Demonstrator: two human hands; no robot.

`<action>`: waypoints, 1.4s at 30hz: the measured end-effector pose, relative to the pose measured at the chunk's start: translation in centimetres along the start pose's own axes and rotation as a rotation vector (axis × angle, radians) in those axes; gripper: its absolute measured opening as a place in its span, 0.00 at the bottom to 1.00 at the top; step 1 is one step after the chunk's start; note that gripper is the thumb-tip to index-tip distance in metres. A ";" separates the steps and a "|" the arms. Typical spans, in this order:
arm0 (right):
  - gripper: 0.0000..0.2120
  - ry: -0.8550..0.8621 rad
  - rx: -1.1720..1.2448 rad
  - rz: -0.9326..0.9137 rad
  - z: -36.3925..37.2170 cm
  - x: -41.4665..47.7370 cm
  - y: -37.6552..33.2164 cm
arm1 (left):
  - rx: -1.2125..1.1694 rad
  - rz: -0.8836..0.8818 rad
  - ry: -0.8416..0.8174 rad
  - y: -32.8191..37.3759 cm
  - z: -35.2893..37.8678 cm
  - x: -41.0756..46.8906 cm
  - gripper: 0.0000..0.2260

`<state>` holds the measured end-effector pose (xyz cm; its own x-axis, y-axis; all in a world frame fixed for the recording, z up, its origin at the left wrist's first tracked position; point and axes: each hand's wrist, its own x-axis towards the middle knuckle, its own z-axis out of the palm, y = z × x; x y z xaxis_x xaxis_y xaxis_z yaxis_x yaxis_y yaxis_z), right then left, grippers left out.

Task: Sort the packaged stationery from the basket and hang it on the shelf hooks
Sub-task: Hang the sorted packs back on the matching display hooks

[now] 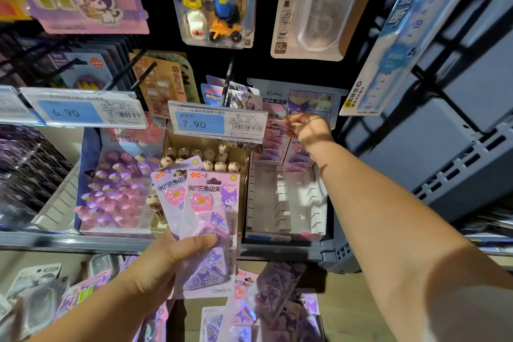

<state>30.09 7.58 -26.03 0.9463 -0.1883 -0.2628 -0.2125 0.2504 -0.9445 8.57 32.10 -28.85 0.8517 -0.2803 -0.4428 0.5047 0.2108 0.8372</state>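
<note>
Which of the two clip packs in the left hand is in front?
The pink pack printed YZ880079, with the thumb of the left hand across it. The lilac pack sits behind it, offset left and partly covered.

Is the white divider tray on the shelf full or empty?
Mostly empty: the tray shows bare front slots; a few pink packs stand at the back.

We read "6.90" on the blue price label [69, 112] towards the left edge of the shelf [69, 243] and "7.90" on the second blue price label [199, 124] near its middle. The pink blister card of triangular clips [213, 203] says "90°三角边夹" along its top and "YZ880079" at its bottom edge; the lilac blister card [168, 191] behind it repeats the heading. The brown-backed clear blister pack [286, 8] above shows "12m", the pale blue hanging card [399, 36] "不易断".
</note>
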 end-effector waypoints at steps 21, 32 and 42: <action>0.08 -0.025 -0.273 0.009 -1.7 1.2 1.1 | -0.014 0.040 -0.022 -0.1 -0.8 0.5 0.42; 0.08 0.300 0.375 0.200 0.8 0.7 1.1 | -0.019 0.014 -0.020 -0.1 -0.3 0.9 0.44; 0.14 0.327 0.663 0.063 0.8 -1.5 0.5 | -0.018 0.010 -0.056 0.1 0.5 1.3 0.35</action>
<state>28.72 8.77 -25.99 0.7940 -0.4023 -0.4557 0.0262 0.7715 -0.6356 9.64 31.28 -29.22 0.8479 -0.3300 -0.4149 0.4987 0.2310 0.8354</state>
